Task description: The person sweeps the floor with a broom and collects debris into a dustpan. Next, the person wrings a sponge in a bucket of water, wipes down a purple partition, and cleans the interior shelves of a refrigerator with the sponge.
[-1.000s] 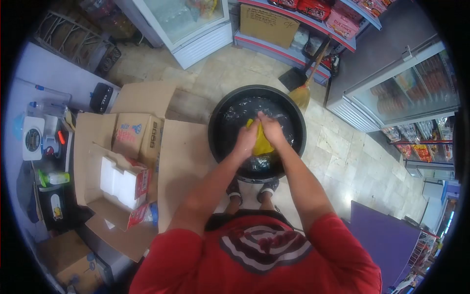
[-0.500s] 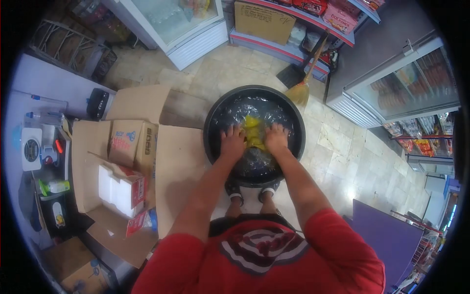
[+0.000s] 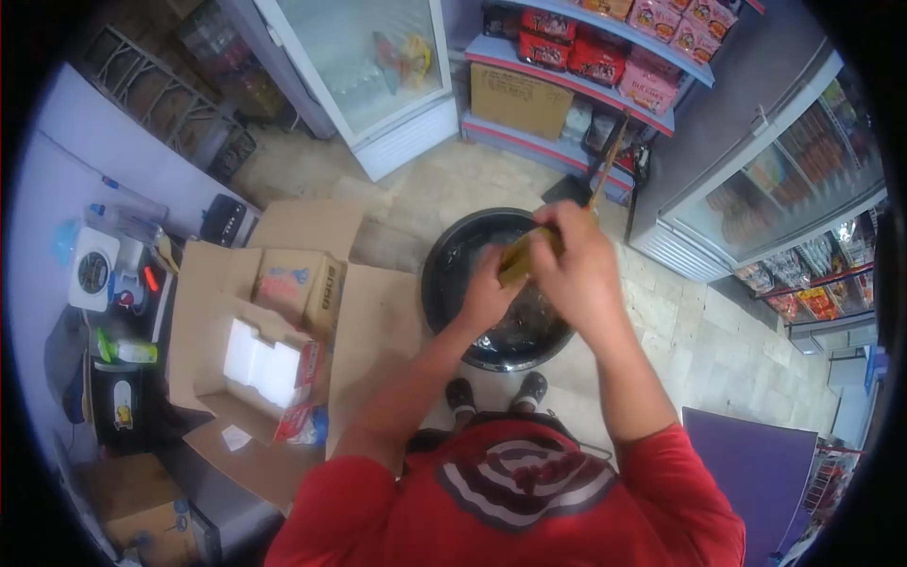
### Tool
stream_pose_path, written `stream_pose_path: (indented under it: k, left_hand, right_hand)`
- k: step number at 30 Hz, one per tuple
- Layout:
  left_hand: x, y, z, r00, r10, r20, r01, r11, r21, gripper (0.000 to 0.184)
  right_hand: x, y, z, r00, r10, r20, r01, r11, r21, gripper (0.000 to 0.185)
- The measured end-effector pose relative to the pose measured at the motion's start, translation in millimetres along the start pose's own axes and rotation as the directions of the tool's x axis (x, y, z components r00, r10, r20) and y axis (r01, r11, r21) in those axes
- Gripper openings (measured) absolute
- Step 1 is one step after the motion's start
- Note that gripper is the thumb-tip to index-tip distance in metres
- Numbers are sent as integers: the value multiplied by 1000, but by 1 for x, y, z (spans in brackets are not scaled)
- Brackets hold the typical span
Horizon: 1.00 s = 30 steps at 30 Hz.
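Note:
A yellow cloth [image 3: 527,257], bunched up, is held between my two hands above a round black tub [image 3: 436,312] on the floor. My left hand [image 3: 490,295] has its fingers closed on the cloth's left end. Higher and to the right, my right hand [image 3: 574,260] grips the other end, its fingers bent around it. Dark, shiny contents show inside the tub below; what they are is hard to tell.
An open cardboard box [image 3: 373,350] stands left of the tub. Behind are a glass-door fridge [image 3: 406,142], a stocked shelf [image 3: 567,142] and a broom [image 3: 609,165]. Another glass-door cooler [image 3: 694,250] is at right, with a purple panel [image 3: 746,482] nearer.
Both hands have risen from inside the tub with the yellow cloth, which lay between them half a second ago. Their fingers have closed on it. The view has shifted, showing more of the shelves.

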<state>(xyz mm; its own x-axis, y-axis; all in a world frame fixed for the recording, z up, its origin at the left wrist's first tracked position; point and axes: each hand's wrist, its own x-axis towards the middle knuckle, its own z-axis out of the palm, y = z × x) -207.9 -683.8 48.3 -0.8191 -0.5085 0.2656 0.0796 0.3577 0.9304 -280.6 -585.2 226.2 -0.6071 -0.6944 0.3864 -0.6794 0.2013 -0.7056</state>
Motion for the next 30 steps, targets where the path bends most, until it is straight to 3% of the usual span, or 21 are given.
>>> stream_pose_path:
  k: [1,3,5,6,7,10,11,13,15,16,18,19,22,23,24,25,28,30]
  left_hand:
    - [-1,12,-2,999,-26,-33,26,1000,-1,56]
    - [2,25,-2,997,-41,-65,42,999,1,52]
    - [6,29,1,986,-137,-91,113,967,-227,38]
    - [10,31,3,978,-183,-98,140,931,-338,33]
    - [12,33,4,980,-172,-104,129,934,-334,33]
    - [12,38,12,907,-395,-148,148,628,-764,38]
    - [11,34,16,911,-385,-150,142,633,-761,38]
    - [6,16,29,864,-490,-112,219,568,-794,42]
    - [0,10,40,836,-543,-84,263,528,-807,44]
    - [-2,9,47,831,-548,-97,264,542,-798,43]
    - [-9,9,59,821,-560,-114,277,565,-777,40]
    - [-10,7,61,821,-563,-96,293,560,-775,40]
    - [-8,5,51,807,-588,52,370,435,-821,38]
    - [-11,-4,47,769,-637,60,452,475,-755,36]
    - [-13,-13,44,733,-676,78,538,505,-675,34]
    - [-13,-9,41,765,-639,75,543,580,-607,33]
    - [-26,-27,26,799,-571,187,588,680,-437,34]
    - [-41,-3,6,661,-614,432,745,467,-476,41]
  right_hand:
    - [1,-7,-14,995,-75,-67,74,997,-24,14]
    - [-6,-16,-36,991,-73,-116,70,997,-36,13]
    - [-19,-13,-51,985,-71,-157,65,997,-44,12]
    - [-27,1,-52,977,7,-212,-13,1000,-25,13]
    - [-36,17,-51,961,87,-264,-90,996,-1,13]
    - [-76,101,-12,916,330,-228,-315,944,101,13]
    - [-91,127,7,910,371,-184,-360,928,91,12]
    - [-114,155,36,847,522,105,-532,826,186,17]
    - [-122,151,55,970,242,38,-235,964,-128,34]
    - [-122,143,61,968,248,32,-242,962,-129,34]
    - [-113,114,66,912,405,-62,-391,907,157,48]
    - [-112,119,70,905,419,-71,-405,901,156,48]
    - [-111,153,88,853,500,147,-510,744,432,45]
    - [-110,153,88,844,523,118,-518,738,434,45]
    - [-107,151,88,761,595,258,-609,520,599,41]
    - [-108,151,87,681,616,395,-648,257,717,37]
    - [-108,146,88,657,688,308,-522,121,845,36]
    - [-105,129,71,633,700,329,-547,103,831,35]
